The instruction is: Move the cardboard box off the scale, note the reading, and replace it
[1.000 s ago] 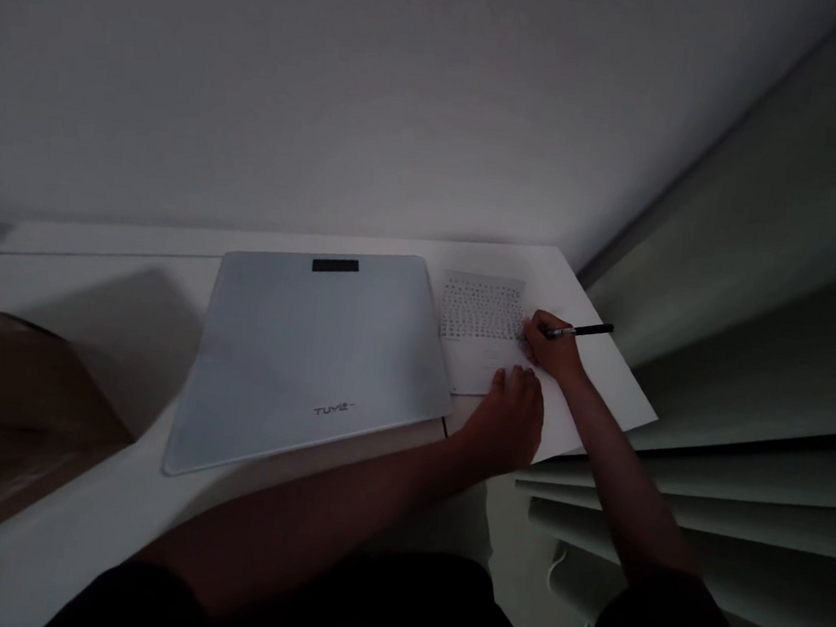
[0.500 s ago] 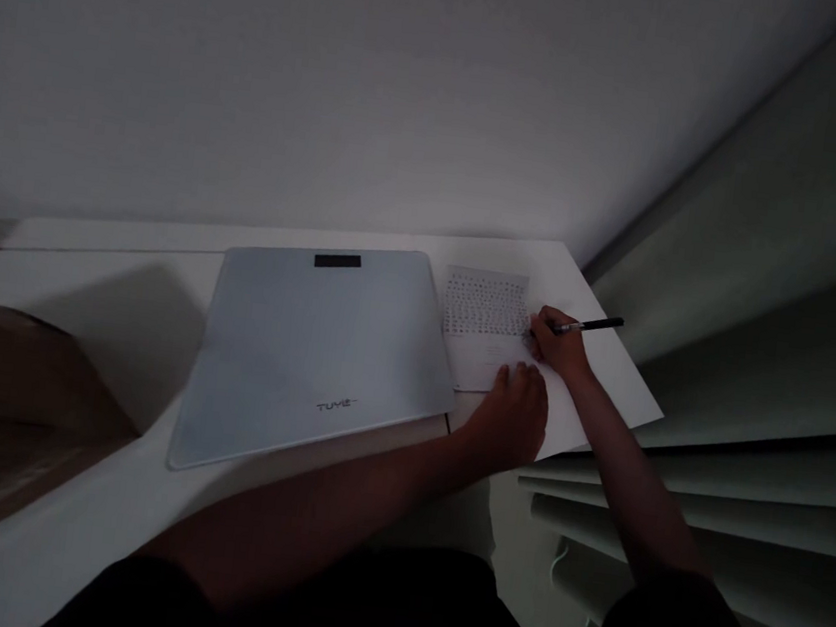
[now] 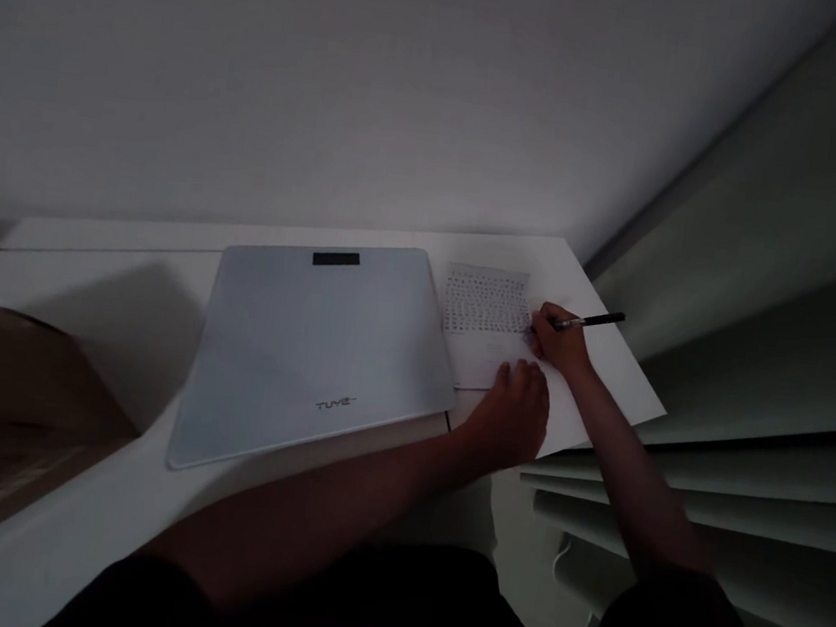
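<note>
A sheet of paper (image 3: 484, 326) with rows of small marks lies on the white table (image 3: 126, 290), right of a pale flat bathroom scale (image 3: 315, 352). My right hand (image 3: 561, 345) grips a black pen (image 3: 589, 321), its tip at the paper's right edge. My left hand (image 3: 512, 415) rests fingers down on the paper's near edge, holding it flat.
A brown cardboard box (image 3: 7, 408) sits at the left near edge of the table. A white wall rises behind. Window blinds (image 3: 732, 470) run along the right, just past the table's corner. The scene is dim.
The pen hand has shifted slightly right along the paper. The view has drifted a little. The left hand stays pressed on the sheet.
</note>
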Tool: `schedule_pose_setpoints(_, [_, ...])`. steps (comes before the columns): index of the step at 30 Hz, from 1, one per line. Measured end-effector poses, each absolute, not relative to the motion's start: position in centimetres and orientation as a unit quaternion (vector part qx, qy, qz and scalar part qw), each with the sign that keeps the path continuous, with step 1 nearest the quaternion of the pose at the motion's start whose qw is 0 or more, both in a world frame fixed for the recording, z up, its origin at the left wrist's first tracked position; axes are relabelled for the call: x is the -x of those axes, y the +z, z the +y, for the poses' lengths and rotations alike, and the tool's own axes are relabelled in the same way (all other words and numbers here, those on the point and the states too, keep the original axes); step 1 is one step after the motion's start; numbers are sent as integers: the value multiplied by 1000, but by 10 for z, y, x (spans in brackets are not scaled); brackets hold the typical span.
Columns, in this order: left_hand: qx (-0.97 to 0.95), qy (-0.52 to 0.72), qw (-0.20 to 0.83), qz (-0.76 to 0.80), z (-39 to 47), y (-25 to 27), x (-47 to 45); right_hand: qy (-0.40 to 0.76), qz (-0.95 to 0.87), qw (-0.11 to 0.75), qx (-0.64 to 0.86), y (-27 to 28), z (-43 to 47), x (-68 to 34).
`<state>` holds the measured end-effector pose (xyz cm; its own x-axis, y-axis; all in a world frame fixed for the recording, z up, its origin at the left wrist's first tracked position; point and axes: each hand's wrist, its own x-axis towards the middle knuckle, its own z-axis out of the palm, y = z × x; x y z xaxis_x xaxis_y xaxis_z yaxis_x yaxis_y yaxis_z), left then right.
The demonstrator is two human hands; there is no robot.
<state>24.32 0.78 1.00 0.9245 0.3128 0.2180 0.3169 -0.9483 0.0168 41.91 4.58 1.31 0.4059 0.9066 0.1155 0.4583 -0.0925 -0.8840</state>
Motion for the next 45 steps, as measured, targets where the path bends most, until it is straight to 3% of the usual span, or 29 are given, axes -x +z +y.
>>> schedule_pose_setpoints(24, [980,-119,18,-158,8,9,-244,238,-476,456,713,15,47,-417])
schedule_pose_setpoints(32, [977,-135,28,-162,8,4,-244,156,-455,528,700,12,48,-427])
schedule_pose_setpoints(41, [978,-152,9,-140,11,14,-241,100,-495,483,715,9,50,-436])
schedule_pose_setpoints(45, [971,-185,86,-126,9,13,-238,68,-531,350,769,26,52,-435])
